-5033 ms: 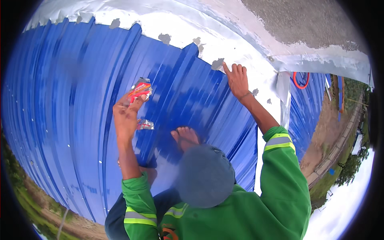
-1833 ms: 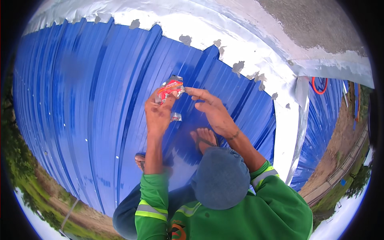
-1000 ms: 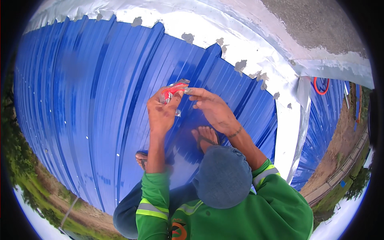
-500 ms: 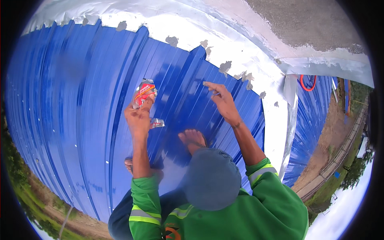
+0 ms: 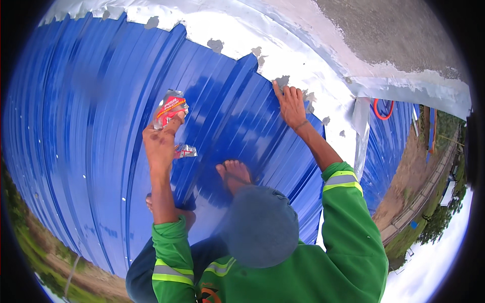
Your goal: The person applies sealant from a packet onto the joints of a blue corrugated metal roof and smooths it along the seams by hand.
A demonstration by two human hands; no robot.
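My left hand (image 5: 159,144) grips a red and silver foil packet (image 5: 170,110), raised above the blue ribbed roof sheet (image 5: 106,151). A smaller torn piece of red and silver foil (image 5: 185,151) shows beside that wrist; whether it is held or lies on the roof, I cannot tell. My right hand (image 5: 292,107) rests at the edge of the white metal flashing (image 5: 237,30), holding nothing. Its index finger stretches out to a grey smear of sealant (image 5: 282,80), and the other fingers are partly bent and apart.
More grey smears (image 5: 215,45) dot the flashing along the roof ribs. A bare foot (image 5: 234,174) stands on the sheet below my hands. At the right, a red loop (image 5: 383,109) lies near another blue roof section, with ground far below. A concrete surface (image 5: 394,35) rises at upper right.
My right hand has moved up and right onto the flashing's edge, where a grey smear sits. My left hand, still gripping the packet, appears slightly further left as the whole view shifts.
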